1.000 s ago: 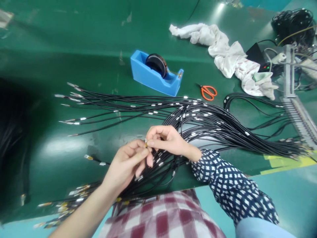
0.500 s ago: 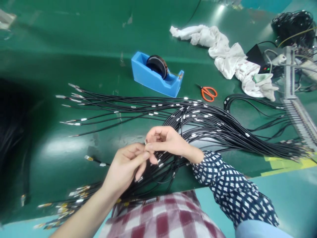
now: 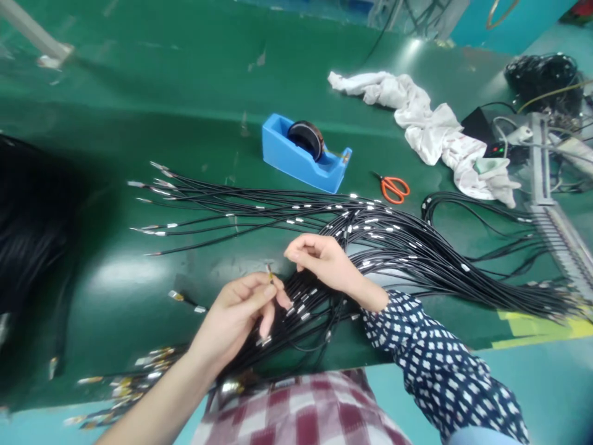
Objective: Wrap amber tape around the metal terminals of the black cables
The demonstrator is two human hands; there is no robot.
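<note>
My left hand [image 3: 245,303] pinches a cable [image 3: 270,272] close to its end, which points up with an amber-coloured wrap and a silvery tip. Just to the right, apart from it, my right hand [image 3: 322,259] is closed, thumb against curled fingers; whatever it may hold is too small to make out. Below and behind both hands runs a thick bundle of black cables [image 3: 417,247] with white labels. Several finished-looking cable ends with amber wraps [image 3: 152,371] lie at the lower left.
A blue tape dispenser [image 3: 301,164] with a brown roll stands beyond the cables. Orange-handled scissors [image 3: 395,189] lie beside it. A crumpled white cloth [image 3: 430,123], a metal slotted rack [image 3: 563,241] and a black cable heap [image 3: 542,83] are on the right. Another dark mass [image 3: 32,247] is at left.
My right hand has drawn away from my left fingers, uncovering the cable end in the left hand. The view has tilted slightly, so the table things appear lower.
</note>
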